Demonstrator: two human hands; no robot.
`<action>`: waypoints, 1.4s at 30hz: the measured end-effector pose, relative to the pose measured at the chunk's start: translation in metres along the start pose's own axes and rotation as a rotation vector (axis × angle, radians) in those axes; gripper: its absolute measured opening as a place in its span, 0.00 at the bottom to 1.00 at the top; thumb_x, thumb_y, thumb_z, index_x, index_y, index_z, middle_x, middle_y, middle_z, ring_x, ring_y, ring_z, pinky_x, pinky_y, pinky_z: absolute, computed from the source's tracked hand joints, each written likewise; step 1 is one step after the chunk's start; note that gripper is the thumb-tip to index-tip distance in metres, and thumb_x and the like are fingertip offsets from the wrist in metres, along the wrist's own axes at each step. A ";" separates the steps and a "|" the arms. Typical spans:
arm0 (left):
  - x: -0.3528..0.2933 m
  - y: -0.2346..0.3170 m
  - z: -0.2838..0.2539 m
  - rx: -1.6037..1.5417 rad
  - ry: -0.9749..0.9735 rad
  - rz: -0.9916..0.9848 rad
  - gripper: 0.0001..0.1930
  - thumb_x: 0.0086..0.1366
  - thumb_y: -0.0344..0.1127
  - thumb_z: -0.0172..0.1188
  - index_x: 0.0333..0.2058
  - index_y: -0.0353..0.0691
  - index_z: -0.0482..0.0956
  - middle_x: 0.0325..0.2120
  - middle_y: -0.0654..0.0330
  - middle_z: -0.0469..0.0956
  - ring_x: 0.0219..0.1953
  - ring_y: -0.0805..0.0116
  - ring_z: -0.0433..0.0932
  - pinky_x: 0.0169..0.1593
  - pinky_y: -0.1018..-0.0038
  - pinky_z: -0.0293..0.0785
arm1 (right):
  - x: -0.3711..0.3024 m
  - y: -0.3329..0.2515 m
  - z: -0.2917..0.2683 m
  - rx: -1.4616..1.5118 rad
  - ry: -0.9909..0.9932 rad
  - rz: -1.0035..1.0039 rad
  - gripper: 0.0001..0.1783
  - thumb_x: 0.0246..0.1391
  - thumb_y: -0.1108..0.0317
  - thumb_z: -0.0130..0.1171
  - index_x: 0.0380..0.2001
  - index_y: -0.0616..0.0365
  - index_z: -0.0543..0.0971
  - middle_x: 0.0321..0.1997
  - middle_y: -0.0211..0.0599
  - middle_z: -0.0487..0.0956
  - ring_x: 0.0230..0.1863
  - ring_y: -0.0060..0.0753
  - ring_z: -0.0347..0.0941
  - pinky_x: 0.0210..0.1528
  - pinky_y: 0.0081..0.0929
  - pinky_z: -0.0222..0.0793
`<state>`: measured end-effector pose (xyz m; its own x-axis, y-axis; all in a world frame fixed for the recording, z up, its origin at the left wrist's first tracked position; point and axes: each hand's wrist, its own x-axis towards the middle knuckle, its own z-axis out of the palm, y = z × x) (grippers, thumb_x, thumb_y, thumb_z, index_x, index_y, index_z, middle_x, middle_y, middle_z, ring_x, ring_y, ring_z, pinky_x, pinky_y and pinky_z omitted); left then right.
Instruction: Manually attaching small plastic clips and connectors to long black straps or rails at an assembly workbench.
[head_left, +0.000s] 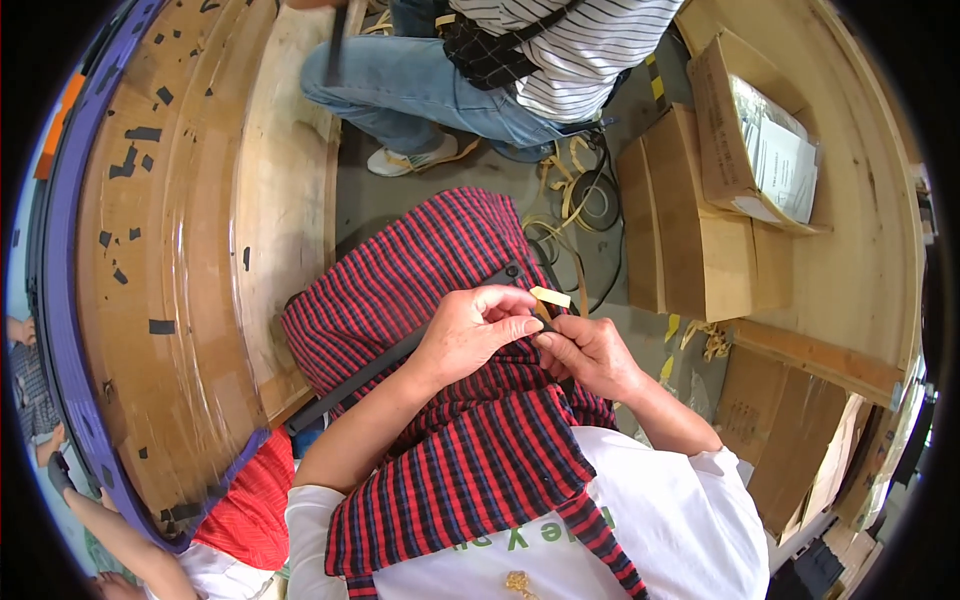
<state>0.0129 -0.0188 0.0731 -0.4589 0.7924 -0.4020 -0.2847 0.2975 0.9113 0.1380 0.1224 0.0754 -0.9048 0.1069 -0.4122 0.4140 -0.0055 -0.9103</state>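
My left hand [470, 335] and my right hand [592, 358] meet above my lap, both with fingers pinched together. Between them is the end of a thin black strip [543, 324], mostly covered by my fingers. A short pale yellow tab [551, 297] sticks up beside my left fingertips, with a tan bit just below it. Under my left wrist a long flat dark bar [375, 368] slants across my lap, with a small round black spot near its far end. My red and black striped apron [420, 255] covers my knees.
At left stands a long cardboard-covered bench [165, 300] with a purple edge and scattered black scraps. A person in jeans [430, 90] sits ahead. Tan strips and a black coil [598, 200] lie on the floor. Cardboard boxes [690, 215] stand at right; another person's arm [125, 535] shows lower left.
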 end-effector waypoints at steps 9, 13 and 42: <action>0.021 -0.002 -0.021 0.440 0.252 0.230 0.07 0.54 0.31 0.59 0.28 0.33 0.77 0.22 0.61 0.75 0.25 0.78 0.72 0.29 0.82 0.67 | 0.015 0.022 -0.002 0.054 0.042 0.092 0.16 0.58 0.62 0.45 0.26 0.64 0.73 0.16 0.30 0.72 0.17 0.16 0.68 0.20 0.14 0.66; 0.037 -0.008 -0.024 0.454 0.214 0.204 0.08 0.55 0.32 0.58 0.29 0.32 0.77 0.23 0.61 0.75 0.25 0.78 0.71 0.30 0.82 0.66 | 0.022 0.027 0.000 0.067 0.120 0.107 0.18 0.57 0.59 0.47 0.23 0.63 0.74 0.14 0.29 0.71 0.14 0.15 0.65 0.17 0.13 0.62; 0.035 0.004 -0.012 0.589 0.077 0.396 0.07 0.52 0.31 0.59 0.28 0.33 0.78 0.26 0.56 0.76 0.30 0.67 0.75 0.36 0.76 0.71 | 0.029 0.038 -0.011 0.000 0.212 -0.138 0.13 0.46 0.66 0.60 0.33 0.64 0.76 0.27 0.32 0.76 0.27 0.16 0.69 0.29 0.15 0.65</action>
<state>-0.0146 0.0037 0.0618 -0.4980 0.8670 -0.0164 0.4077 0.2508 0.8780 0.1287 0.1363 0.0293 -0.9116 0.3130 -0.2664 0.2880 0.0239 -0.9573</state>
